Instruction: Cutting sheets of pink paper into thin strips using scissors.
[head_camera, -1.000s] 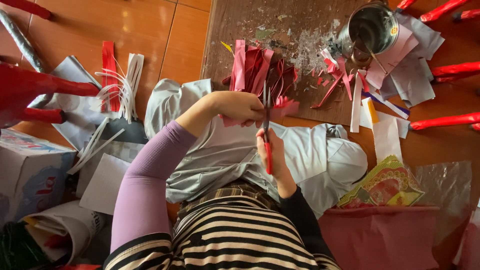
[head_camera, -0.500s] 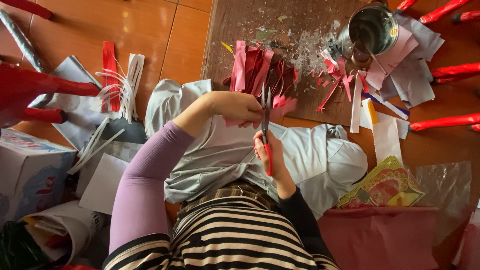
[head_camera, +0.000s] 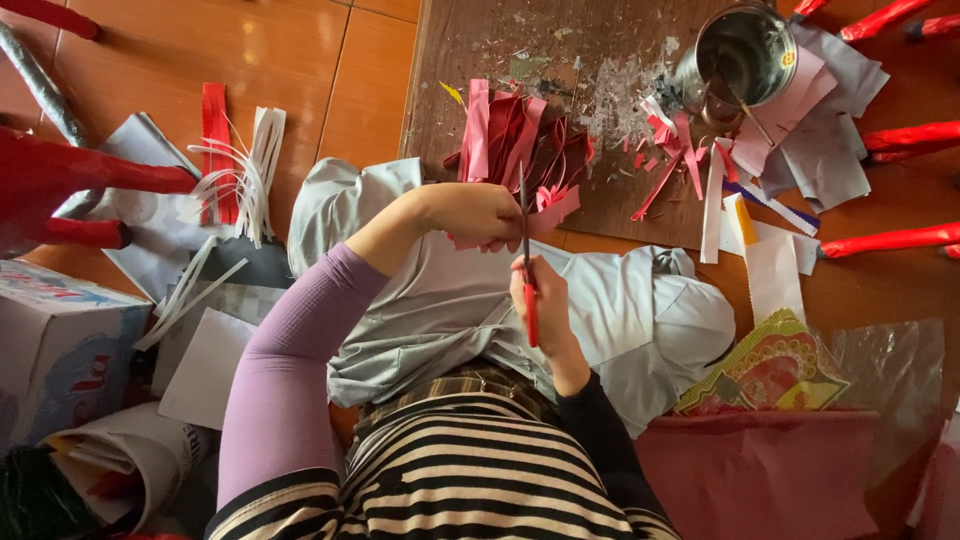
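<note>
While the left hand (head_camera: 478, 215) pinches a pink paper strip (head_camera: 548, 212) just this side of the wooden board (head_camera: 600, 40), the right hand (head_camera: 540, 300) grips red-handled scissors (head_camera: 526, 262), blades pointing away from the body, straight across the strip.

A lilac sleeve (head_camera: 285, 385) covers one arm, a dark sleeve (head_camera: 610, 440) the other, over a black-and-cream striped top (head_camera: 450, 480).
</note>
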